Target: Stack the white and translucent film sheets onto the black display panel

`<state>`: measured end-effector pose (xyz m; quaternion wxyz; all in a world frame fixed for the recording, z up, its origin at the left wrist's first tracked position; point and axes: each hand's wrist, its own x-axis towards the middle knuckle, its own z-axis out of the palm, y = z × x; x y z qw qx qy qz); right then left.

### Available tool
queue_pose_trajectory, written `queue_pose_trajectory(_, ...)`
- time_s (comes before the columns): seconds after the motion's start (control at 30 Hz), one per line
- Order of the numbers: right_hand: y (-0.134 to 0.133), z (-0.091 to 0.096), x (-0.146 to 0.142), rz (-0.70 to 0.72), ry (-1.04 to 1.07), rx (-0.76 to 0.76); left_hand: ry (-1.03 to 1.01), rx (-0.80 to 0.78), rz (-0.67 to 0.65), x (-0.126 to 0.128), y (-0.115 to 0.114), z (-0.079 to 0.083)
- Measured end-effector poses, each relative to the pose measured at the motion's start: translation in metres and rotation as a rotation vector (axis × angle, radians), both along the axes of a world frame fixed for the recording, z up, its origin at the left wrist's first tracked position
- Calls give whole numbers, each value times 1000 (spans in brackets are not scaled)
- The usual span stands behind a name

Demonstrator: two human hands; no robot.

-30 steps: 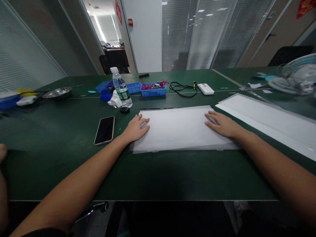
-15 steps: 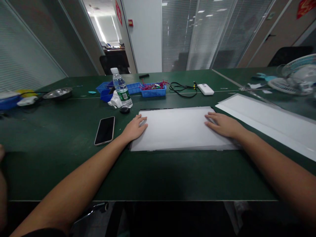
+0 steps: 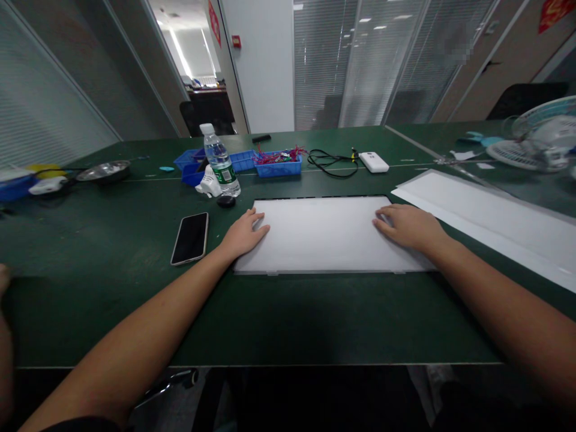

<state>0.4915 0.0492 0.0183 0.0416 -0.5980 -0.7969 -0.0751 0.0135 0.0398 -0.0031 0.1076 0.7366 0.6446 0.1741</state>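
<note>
A wide white sheet (image 3: 320,234) lies flat on the green table in front of me. A thin dark rim shows along its back edge, and small clear tabs stick out at its front edge. My left hand (image 3: 245,233) rests on the sheet's left end, fingers apart and thumb pointing inward over the white surface. On the right end lies my right hand (image 3: 408,225), its fingers also stretched out and apart. Neither hand is closed round anything. Parts of the sheet's two side edges are hidden under my hands.
Left of the sheet are a phone (image 3: 190,239), a black mouse (image 3: 225,201) and a water bottle (image 3: 222,162). Behind it stand a blue tray (image 3: 279,168) of wired parts, a black cable (image 3: 330,165) and a white box (image 3: 374,162). More white sheets (image 3: 490,222) and a fan (image 3: 540,138) are rightward.
The white sheet has shifted slightly toward me and its edges now look even, where layers showed at the front. The dark back rim is more visible. Both hands have barely moved.
</note>
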Motion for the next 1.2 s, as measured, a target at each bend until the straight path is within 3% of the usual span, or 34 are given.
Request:
queue_pose_trajectory(0.1, -3, 3, -3, -29, -18, 48, 7, 2, -12, 0, 1, -1)
queue_pose_trajectory(0.17, -3, 4, -2, 24, -31, 80, 22, 7, -20, 1, 1, -1)
queue_pose_trajectory(0.33, -1, 4, -3, 398, 64, 122, 99, 48, -25, 6, -5, 3)
queue_pose_trajectory(0.47, -5, 4, -9, 600, 174, 116, 172, 97, -31, 8, -12, 12)
queue_pose_trajectory(0.53, -8, 4, -12, 670, 190, 113, 193, 162, -111, 7, -17, 18)
queue_pose_trajectory(0.6, -10, 5, -13, 730, 202, 102, 191, 195, -317, 7, -22, 24)
queue_pose_trajectory(0.7, -14, 6, -19, 827, 221, 61, 180, 95, -672, 11, -30, 29)
queue_pose_trajectory(0.77, -18, 6, -26, 894, 215, 23, 177, 22, -785, 16, -34, 30)
queue_pose_trajectory(0.97, -29, -1, -48, 971, 180, -50, 137, 8, -873, 26, -42, 30)
queue_pose_trajectory(1.2, -27, -2, -42, 942, 179, -36, 176, 26, -848, 26, -41, 30)
